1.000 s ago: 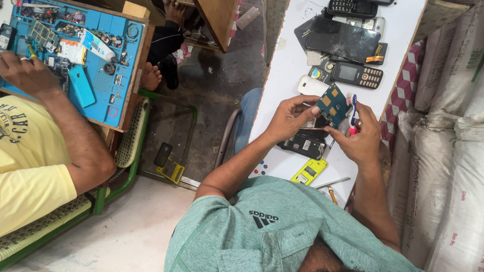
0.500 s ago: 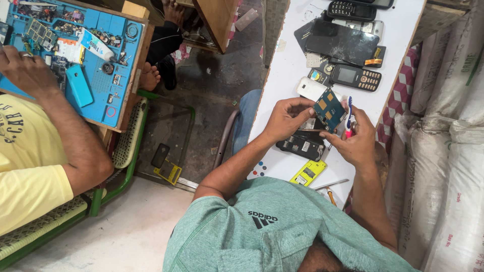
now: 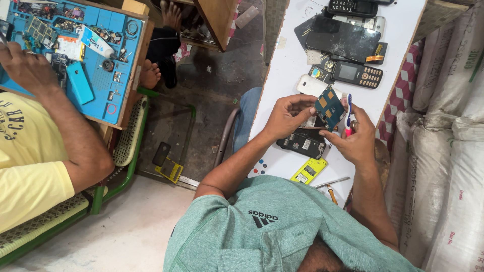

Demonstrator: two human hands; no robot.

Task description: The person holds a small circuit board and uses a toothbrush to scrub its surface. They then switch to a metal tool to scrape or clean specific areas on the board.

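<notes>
Since the earlier frames my hands have barely shifted; the circuit board [image 3: 329, 107] has turned a little and sits slightly higher between them, so the brushing goes on at the same spot.

From the head camera, my left hand [image 3: 288, 117] pinches the blue-green circuit board by its edge, fingers curled, holding it tilted above the white table [image 3: 287, 65]. My right hand [image 3: 357, 141] is closed around a toothbrush [image 3: 348, 114], its bristle end touching the board. Just below the board lies an opened black phone [image 3: 302, 143], and a yellow phone cover [image 3: 308, 171] near it. Well apart on the left, another person's hand [image 3: 27, 68] rests on a blue work mat [image 3: 108, 85].
</notes>
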